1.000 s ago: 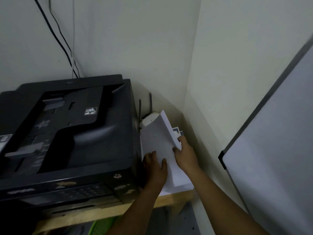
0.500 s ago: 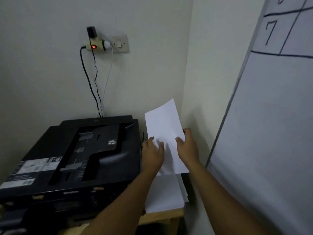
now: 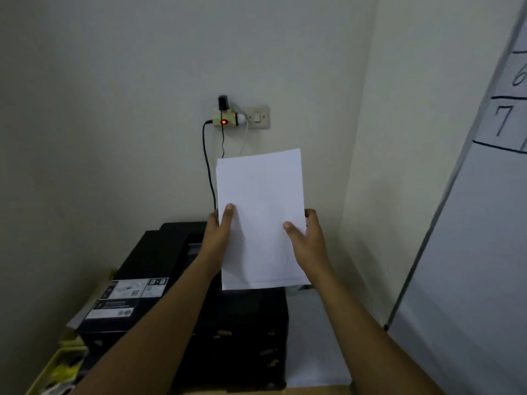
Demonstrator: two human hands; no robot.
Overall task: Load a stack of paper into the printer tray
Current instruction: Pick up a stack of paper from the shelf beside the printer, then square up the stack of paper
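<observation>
Pale, bare walls [image 3: 114, 138] met in a corner, and a whiteboard [image 3: 470, 252] with inked numbers leaned in from the right. Below stood the black printer [image 3: 245, 332], its lid shut, labels stuck on its left side, with more white sheets [image 3: 310, 346] lying just beside it on the wooden stand. Above the printer the person held a thin stack of paper [image 3: 259, 218] upright in the air, well clear of any tray; no open tray could be seen from where I stood. The left hand [image 3: 218, 238] pinched the stack's left edge, thumb pressed on the front and fingers curled behind. The right hand [image 3: 309, 243] gripped the right edge the same way, thumb on the face, fingers wrapped round the back. Behind, a wall socket adaptor [image 3: 225, 119] glowed red, cables hanging down from it. To my eye the stack was being readied for loading, and it would go best if the edges were tapped square first, the sheets kept flat between both hands, then slid in level and gently so no corner buckled.
</observation>
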